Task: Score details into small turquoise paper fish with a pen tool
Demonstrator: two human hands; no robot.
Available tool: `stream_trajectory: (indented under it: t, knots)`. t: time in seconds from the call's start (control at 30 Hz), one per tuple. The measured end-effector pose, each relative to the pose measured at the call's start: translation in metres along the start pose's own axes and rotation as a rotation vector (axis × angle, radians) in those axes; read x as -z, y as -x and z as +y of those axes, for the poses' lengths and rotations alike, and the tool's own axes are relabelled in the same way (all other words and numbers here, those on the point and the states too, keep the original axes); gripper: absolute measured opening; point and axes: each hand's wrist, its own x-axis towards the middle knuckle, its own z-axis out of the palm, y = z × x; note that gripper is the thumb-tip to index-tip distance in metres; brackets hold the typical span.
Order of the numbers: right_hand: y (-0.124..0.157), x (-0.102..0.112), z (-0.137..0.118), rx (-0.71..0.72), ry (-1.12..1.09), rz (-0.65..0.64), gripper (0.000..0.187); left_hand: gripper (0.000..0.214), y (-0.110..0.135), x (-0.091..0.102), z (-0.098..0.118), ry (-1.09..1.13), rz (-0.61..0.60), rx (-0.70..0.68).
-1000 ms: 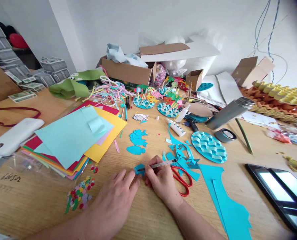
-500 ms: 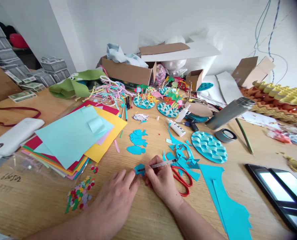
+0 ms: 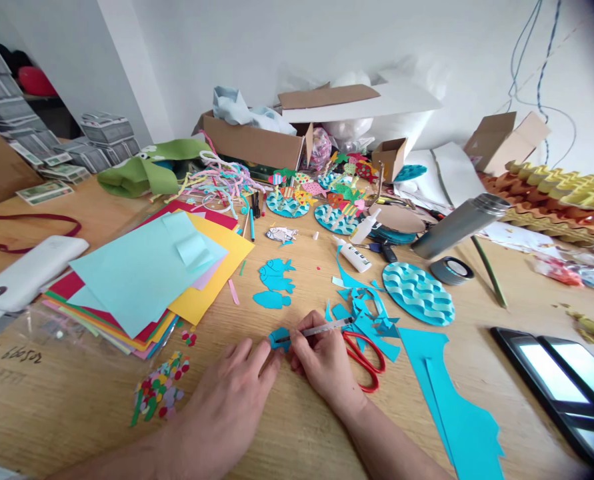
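My right hand [image 3: 327, 363] is closed around a pen [image 3: 325, 327], its tip down on a small blue paper cutout [image 3: 279, 337]. Beside it my left hand [image 3: 229, 397] lies flat, fingertips at the cutout's left and lower edge, partly covering it. Just beyond are blue paper fish [image 3: 277, 273] with drawn lines and a plain blue fish shape [image 3: 268, 300]. Red-handled scissors [image 3: 377, 351] lie right of my right hand, partly hidden by it, next to blue paper scraps [image 3: 364, 310].
Stacked coloured paper [image 3: 141, 280] and paper dots [image 3: 161, 387] lie left. Glue bottles [image 3: 354, 255], a wavy blue disc [image 3: 419, 293], a metal flask [image 3: 459, 225] and a large blue sheet [image 3: 457, 400] lie right. Decorated fish discs [image 3: 287, 205] and cardboard boxes [image 3: 257, 143] stand behind.
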Motion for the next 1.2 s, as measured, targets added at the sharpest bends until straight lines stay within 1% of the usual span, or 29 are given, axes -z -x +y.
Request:
stream_trajectory:
  t: [0.27, 0.47, 0.77, 1.0, 1.2]
  knots:
    - [0.0011, 0.0002, 0.0009, 0.005, 0.001, 0.004, 0.019, 0.052, 0.0000, 0.0031, 0.0008, 0.027, -0.034, 0.008]
    - [0.0008, 0.0002, 0.0000, 0.001, 0.008, 0.005, 0.018, 0.050, 0.0002, 0.0014, 0.0000, 0.039, -0.006, 0.009]
    - [0.0014, -0.0004, -0.0003, -0.002, 0.013, 0.003, 0.017, 0.050, 0.0001, 0.0053, 0.0012, 0.023, -0.045, 0.023]
    - [0.0023, -0.0008, -0.0031, -0.019, -0.019, 0.008, 0.020, 0.048, 0.0004, -0.0010, 0.0001, 0.000, 0.007, 0.017]
    - [0.0012, 0.0000, -0.0014, -0.002, 0.020, 0.005, 0.019, 0.046, 0.0011, 0.0021, -0.0003, -0.003, -0.006, 0.013]
